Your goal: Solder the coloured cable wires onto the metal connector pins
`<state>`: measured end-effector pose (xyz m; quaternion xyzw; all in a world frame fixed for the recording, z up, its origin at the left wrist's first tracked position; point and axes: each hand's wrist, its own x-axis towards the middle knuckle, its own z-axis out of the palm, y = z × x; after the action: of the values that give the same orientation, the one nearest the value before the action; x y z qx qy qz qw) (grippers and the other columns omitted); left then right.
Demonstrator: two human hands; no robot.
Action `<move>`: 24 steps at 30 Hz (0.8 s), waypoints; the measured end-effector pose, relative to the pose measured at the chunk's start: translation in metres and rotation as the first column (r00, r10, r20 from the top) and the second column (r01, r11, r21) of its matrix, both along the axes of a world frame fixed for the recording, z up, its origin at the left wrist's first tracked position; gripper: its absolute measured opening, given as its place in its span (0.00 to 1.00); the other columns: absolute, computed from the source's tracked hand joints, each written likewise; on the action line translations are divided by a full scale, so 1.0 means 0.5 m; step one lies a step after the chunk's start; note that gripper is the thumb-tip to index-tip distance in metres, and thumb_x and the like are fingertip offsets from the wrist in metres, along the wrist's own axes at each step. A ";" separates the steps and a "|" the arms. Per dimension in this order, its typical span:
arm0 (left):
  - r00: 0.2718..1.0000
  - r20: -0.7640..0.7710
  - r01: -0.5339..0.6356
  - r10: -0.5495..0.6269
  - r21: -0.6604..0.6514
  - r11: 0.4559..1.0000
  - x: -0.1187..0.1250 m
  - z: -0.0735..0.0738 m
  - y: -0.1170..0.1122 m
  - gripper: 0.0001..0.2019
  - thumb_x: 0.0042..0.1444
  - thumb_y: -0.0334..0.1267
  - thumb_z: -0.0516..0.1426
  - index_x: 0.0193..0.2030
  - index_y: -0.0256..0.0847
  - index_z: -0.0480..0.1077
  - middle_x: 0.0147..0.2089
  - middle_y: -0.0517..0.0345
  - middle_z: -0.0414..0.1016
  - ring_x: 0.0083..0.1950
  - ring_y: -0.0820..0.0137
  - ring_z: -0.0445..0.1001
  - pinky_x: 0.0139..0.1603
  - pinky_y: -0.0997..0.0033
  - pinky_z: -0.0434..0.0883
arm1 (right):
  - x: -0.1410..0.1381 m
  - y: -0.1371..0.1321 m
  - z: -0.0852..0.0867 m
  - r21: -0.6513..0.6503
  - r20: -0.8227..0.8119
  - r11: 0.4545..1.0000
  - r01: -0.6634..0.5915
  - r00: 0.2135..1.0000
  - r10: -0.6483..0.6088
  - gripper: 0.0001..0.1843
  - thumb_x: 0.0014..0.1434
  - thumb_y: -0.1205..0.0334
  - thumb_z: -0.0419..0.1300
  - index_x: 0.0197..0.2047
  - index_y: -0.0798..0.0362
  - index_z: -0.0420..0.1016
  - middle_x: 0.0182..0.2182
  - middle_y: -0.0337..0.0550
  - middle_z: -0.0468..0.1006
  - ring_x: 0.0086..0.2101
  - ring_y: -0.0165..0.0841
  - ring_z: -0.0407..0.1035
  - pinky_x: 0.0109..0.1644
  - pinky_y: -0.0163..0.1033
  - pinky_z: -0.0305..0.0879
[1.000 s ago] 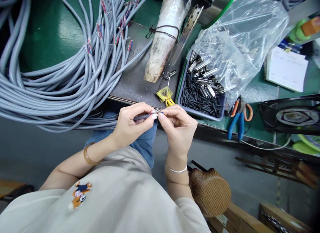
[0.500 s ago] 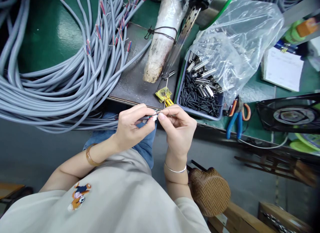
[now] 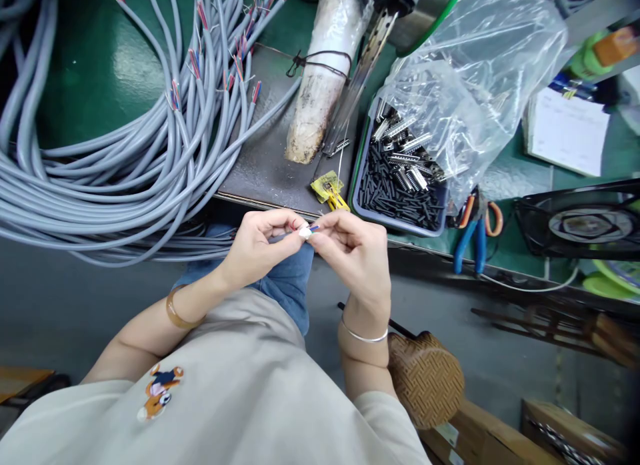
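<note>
In front of the bench edge, my left hand and my right hand meet, thumb and fingers pinched in both. Between the fingertips are thin coloured wires, red towards the left and blue towards the right. A small white piece sits among them; its kind is not clear. Both hands pinch the wires, whose further run is hidden by the fingers. Just beyond the fingertips lie a small metal connector, a yellow solder-stained pad and a strand of solder wire.
Grey cables with stripped ends heap on the left. A blue bin holds black sleeves and metal connectors, under a plastic bag. A soldering iron points towards me beside a wrapped white roll. Pliers hang at the edge.
The wires between my fingers have turned: red now shows at the left, blue at the right. My right hand has tilted, and its wrist has shifted right.
</note>
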<state>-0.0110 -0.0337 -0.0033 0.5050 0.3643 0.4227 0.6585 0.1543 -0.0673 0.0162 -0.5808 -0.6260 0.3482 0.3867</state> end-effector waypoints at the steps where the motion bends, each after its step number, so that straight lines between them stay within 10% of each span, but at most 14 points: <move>1: 1.000 0.001 0.017 -0.017 -0.010 1.000 0.000 0.001 -0.001 0.07 0.50 0.35 0.63 0.26 0.36 0.72 0.24 0.62 0.70 0.25 0.78 0.63 0.27 0.78 0.64 | -0.002 0.002 0.001 0.019 0.030 0.999 -0.036 0.999 0.035 0.16 0.62 0.50 0.67 0.30 0.52 0.73 0.19 0.29 0.66 0.18 0.21 0.49 0.23 0.33 0.48; 6: 1.000 0.002 0.027 -0.027 -0.033 0.999 -0.001 0.011 -0.006 0.06 0.49 0.33 0.64 0.25 0.36 0.72 0.23 0.64 0.68 0.25 0.79 0.62 0.28 0.77 0.65 | -0.008 -0.003 0.002 0.215 0.156 0.973 -0.081 0.987 0.048 0.15 0.68 0.60 0.60 0.28 0.51 0.70 0.22 0.31 0.66 0.22 0.23 0.58 0.28 0.34 0.54; 12: 0.994 0.004 -0.111 0.111 0.036 0.993 -0.002 0.013 -0.008 0.04 0.48 0.33 0.62 0.25 0.37 0.72 0.23 0.61 0.72 0.25 0.78 0.65 0.27 0.78 0.65 | 0.014 -0.015 0.014 0.329 -0.145 0.867 0.374 0.927 -0.345 0.16 0.69 0.55 0.59 0.29 0.48 0.72 0.21 0.32 0.67 0.21 0.27 0.60 0.25 0.36 0.53; 16: 0.998 -0.003 -0.061 0.062 0.040 0.997 -0.003 0.013 -0.010 0.05 0.49 0.33 0.61 0.24 0.37 0.72 0.23 0.62 0.70 0.24 0.79 0.62 0.25 0.78 0.63 | 0.007 -0.011 0.022 0.154 0.033 0.985 0.080 0.996 -0.086 0.12 0.67 0.52 0.61 0.36 0.50 0.77 0.24 0.33 0.73 0.20 0.25 0.59 0.24 0.36 0.51; 24: 0.979 -0.150 -0.121 0.136 0.106 0.987 -0.004 0.004 -0.029 0.05 0.51 0.35 0.61 0.27 0.37 0.72 0.23 0.64 0.66 0.22 0.80 0.57 0.22 0.78 0.57 | -0.019 -0.002 0.019 0.253 0.319 0.956 -0.149 0.946 0.063 0.12 0.69 0.63 0.57 0.31 0.50 0.69 0.25 0.33 0.73 0.24 0.24 0.63 0.30 0.34 0.58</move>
<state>-0.0130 -0.0483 -0.0014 0.5430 0.4263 0.4403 0.5740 0.1448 -0.0682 0.0257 -0.5341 -0.7510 0.1841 0.3418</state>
